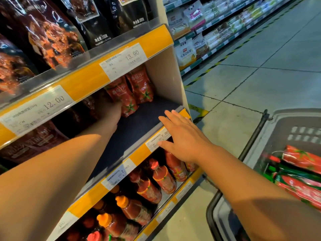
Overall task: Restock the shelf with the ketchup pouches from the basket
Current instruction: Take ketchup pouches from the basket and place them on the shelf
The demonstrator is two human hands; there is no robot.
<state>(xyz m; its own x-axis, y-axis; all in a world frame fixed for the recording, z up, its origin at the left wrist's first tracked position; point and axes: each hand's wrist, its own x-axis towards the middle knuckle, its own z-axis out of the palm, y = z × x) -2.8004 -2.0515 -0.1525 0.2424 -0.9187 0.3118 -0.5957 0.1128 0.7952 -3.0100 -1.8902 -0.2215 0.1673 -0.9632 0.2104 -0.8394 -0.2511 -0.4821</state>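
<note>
The ketchup pouch (127, 100) held at eleven o'clock by the left hand (111, 110), fingers hidden, should be stood upright beside its neighbour while the right hand (180, 136), fingers straight and together, is kept steady on the shelf (139, 129) edge.

Not much to see of the person, just two bare forearms coming in from the bottom of the shot. No sleeves visible anywhere up to the frame edge, no watch, no bracelet, no gloves. The right hand (184, 138) has no rings on the fingers that show, nails short and plain. The left hand (112, 110) is mostly in shadow, so can't tell much there.
</note>
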